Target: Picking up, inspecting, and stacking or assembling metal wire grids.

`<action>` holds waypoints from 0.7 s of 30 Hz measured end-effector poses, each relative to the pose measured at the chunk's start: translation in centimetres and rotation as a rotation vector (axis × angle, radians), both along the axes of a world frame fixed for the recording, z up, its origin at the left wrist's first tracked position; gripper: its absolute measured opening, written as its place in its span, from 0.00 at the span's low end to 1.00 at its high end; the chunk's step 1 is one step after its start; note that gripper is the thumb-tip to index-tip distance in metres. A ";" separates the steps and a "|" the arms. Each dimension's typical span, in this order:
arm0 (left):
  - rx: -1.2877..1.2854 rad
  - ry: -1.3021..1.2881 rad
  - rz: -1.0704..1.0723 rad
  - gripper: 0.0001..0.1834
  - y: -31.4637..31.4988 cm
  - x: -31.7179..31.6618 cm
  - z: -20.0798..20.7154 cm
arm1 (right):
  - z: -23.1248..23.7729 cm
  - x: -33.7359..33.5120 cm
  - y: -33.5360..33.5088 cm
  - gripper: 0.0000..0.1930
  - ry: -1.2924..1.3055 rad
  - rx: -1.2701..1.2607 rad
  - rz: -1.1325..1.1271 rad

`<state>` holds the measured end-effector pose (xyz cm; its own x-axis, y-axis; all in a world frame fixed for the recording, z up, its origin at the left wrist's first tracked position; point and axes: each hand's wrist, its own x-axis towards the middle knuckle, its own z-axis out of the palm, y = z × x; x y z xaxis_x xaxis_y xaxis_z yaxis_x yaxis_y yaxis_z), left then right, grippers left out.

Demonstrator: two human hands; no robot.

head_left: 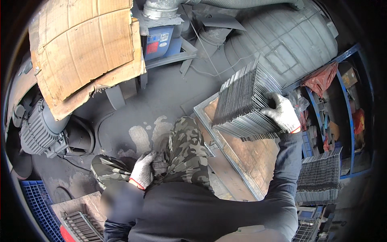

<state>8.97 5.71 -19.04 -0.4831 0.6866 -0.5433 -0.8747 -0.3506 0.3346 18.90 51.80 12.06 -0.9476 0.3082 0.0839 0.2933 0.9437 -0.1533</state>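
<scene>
My right hand [280, 113], in a white knit glove, lies against the right side of a tall stack of thin dark metal sheets [238, 109]. Its thumb and fingers are bent but apart, with a gap between them, touching the sheets' edges. The stack stands on a brown board in a metal-edged table [252, 161]. By my camouflage-trousered legs, my left hand [144, 169] is low with its gloved fingers curled inward. A greyish patch shows at its fingertips; whether it is a held thing or soiled glove cannot be made out.
Cardboard sheets [86, 48] cover something at the upper left, above a ribbed motor [42, 129]. A large grey tank [282, 40] lies at the back right. Blue shelving [342, 84] stands at the right, near a second stack of sheets [319, 177]. A wire rack [82, 226] is lower left.
</scene>
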 end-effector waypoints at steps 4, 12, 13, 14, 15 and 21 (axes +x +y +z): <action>-0.098 0.029 0.034 0.14 -0.1 0.2 -0.3 | 0.3 0.3 0.7 0.33 -0.006 -0.063 -0.020; -0.107 0.013 0.016 0.09 0.1 0.1 0.7 | -0.5 0.1 0.1 0.29 0.146 -0.114 0.037; -0.101 0.011 0.014 0.09 0.1 0.1 0.4 | -0.6 0.2 0.3 0.29 0.145 -0.115 0.037; -0.100 0.011 0.012 0.09 0.1 0.1 0.2 | -0.7 0.4 0.7 0.29 0.179 -0.123 0.054; -0.089 -0.004 0.016 0.10 0.0 0.2 0.0 | -0.7 0.7 1.0 0.28 0.213 -0.130 0.072; -0.144 0.011 0.025 0.09 0.0 0.2 0.4 | 0.9 3.3 -0.2 0.25 0.265 -0.174 -0.025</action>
<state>9.14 5.71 -18.64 -0.5056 0.5892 -0.6303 -0.8623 -0.3203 0.3923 22.20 51.58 12.92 -0.8921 0.3620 0.2704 0.2440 0.8896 -0.3861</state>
